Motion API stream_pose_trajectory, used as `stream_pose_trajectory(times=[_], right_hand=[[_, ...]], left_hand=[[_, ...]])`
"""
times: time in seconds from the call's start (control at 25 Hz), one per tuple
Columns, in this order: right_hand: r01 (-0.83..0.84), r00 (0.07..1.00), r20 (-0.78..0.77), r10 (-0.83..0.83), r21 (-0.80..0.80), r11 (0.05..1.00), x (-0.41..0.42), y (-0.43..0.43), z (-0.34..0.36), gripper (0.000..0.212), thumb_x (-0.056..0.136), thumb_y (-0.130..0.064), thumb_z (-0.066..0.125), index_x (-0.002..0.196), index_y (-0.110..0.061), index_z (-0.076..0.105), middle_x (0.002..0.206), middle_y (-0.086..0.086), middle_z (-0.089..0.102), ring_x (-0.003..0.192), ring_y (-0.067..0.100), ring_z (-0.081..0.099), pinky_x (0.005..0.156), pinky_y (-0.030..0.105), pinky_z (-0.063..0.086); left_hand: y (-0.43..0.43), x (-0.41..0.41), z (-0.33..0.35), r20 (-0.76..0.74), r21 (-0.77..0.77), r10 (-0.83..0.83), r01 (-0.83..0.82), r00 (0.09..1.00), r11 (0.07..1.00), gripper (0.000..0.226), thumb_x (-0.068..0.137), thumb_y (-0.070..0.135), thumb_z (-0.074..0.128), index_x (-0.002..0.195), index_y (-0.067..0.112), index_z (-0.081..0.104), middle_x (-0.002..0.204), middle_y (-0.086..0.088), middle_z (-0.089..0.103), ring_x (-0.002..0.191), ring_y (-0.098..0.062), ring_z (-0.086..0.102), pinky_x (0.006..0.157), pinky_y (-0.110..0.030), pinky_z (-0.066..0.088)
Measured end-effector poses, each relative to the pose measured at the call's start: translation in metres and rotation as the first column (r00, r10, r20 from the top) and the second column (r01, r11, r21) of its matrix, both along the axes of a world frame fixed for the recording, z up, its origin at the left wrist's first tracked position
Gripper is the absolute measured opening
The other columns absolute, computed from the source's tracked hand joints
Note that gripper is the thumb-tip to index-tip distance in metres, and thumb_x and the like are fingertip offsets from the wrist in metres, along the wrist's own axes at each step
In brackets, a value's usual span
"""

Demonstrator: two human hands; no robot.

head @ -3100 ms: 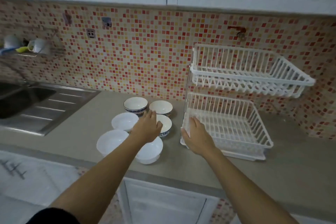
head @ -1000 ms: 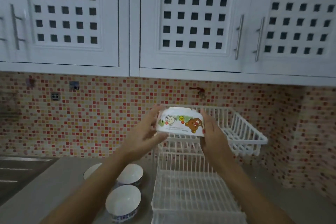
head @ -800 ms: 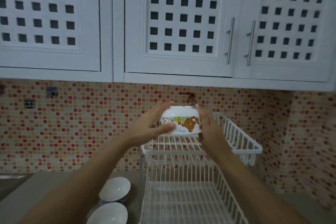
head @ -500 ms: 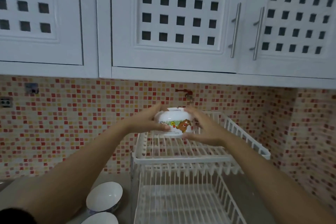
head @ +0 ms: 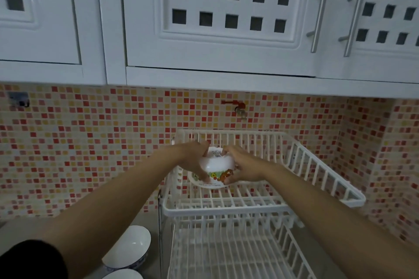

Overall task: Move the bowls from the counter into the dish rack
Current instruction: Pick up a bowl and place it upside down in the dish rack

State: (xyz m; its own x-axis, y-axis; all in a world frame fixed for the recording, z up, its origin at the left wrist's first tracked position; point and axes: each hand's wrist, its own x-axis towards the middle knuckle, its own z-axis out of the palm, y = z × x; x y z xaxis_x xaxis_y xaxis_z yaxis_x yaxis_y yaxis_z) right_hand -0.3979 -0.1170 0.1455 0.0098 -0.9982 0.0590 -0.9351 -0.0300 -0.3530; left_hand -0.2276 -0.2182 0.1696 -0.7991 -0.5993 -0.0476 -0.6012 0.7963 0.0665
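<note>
A white bowl with cartoon animal prints (head: 216,166) is upside down in the upper tier of the white dish rack (head: 322,171), near its left side, resting on or just above the wires. My left hand (head: 195,161) grips its left side and my right hand (head: 241,166) grips its right side. Two more white bowls remain on the counter at the lower left: one with a blue-patterned outside (head: 128,248) and one cut off by the bottom edge (head: 122,275).
The rack's lower tier (head: 238,256) holds nothing. White wall cabinets (head: 226,18) hang low above the rack. A red tap (head: 238,106) sticks out of the mosaic tile wall behind it. The grey counter (head: 18,230) runs to the left.
Both hands have lowered the upturned cartoon bowl from above the rack's front rim down into the upper tier. The view has moved closer to the rack.
</note>
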Motion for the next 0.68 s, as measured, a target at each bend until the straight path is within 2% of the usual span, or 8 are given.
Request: stream_pose_trajectory(times=[0.2,0.32,0.44,0.6,0.68], right_hand=[[0.022,1.000,0.000,-0.022,0.014,1.000,0.002,-0.002,-0.005,0.076,0.072,-0.030,0.081,0.130,-0.021,0.032,0.140,0.002,0.028,0.123,0.024,0.038,0.095,0.036,0.041],[0.056,0.998,-0.044,-0.054,0.038,0.998,0.004,0.003,-0.001,0.090,0.071,-0.033,0.081,0.141,-0.022,0.024,0.149,0.001,0.024,0.132,0.025,0.033,0.101,0.037,0.036],[0.094,0.993,-0.073,-0.093,0.018,0.995,0.012,0.017,0.008,0.099,0.074,-0.035,0.078,0.148,-0.021,0.014,0.156,0.003,0.017,0.139,0.026,0.028,0.110,0.041,0.031],[0.117,0.985,-0.110,-0.135,-0.154,0.981,0.044,0.049,0.022,0.075,0.092,-0.039,0.055,0.150,-0.016,0.014,0.158,0.007,0.017,0.142,0.026,0.025,0.112,0.039,0.028],[0.085,0.994,-0.047,-0.102,-0.273,0.958,0.075,0.068,0.029,0.062,0.097,-0.039,0.043,0.149,-0.014,0.020,0.157,0.006,0.022,0.142,0.024,0.025,0.112,0.038,0.027]], left_hand=[[0.003,-0.003,-0.007,0.011,-0.032,0.006,-0.006,1.000,0.999,0.082,0.063,0.051,0.079,0.124,0.017,0.036,0.127,-0.007,0.047,0.097,-0.020,0.045,0.083,-0.034,0.043],[0.012,0.000,-0.006,0.020,-0.006,0.023,-0.023,1.000,1.000,0.089,0.065,0.052,0.077,0.131,0.017,0.028,0.137,-0.007,0.039,0.115,-0.027,0.047,0.091,-0.039,0.044],[0.024,0.009,0.001,-0.144,0.032,0.006,-0.001,0.990,0.999,0.087,0.075,0.052,0.069,0.138,0.016,0.022,0.148,-0.008,0.028,0.127,-0.030,0.042,0.103,-0.045,0.042],[0.053,0.042,0.015,-0.354,-0.082,0.003,-0.034,0.935,0.996,0.066,0.094,0.047,0.042,0.144,0.010,0.023,0.152,-0.014,0.029,0.136,-0.031,0.036,0.111,-0.045,0.033],[0.070,0.067,0.018,-0.425,-0.078,0.047,-0.089,0.904,0.993,0.060,0.098,0.044,0.032,0.146,0.008,0.023,0.151,-0.016,0.033,0.136,-0.031,0.036,0.111,-0.043,0.031]])
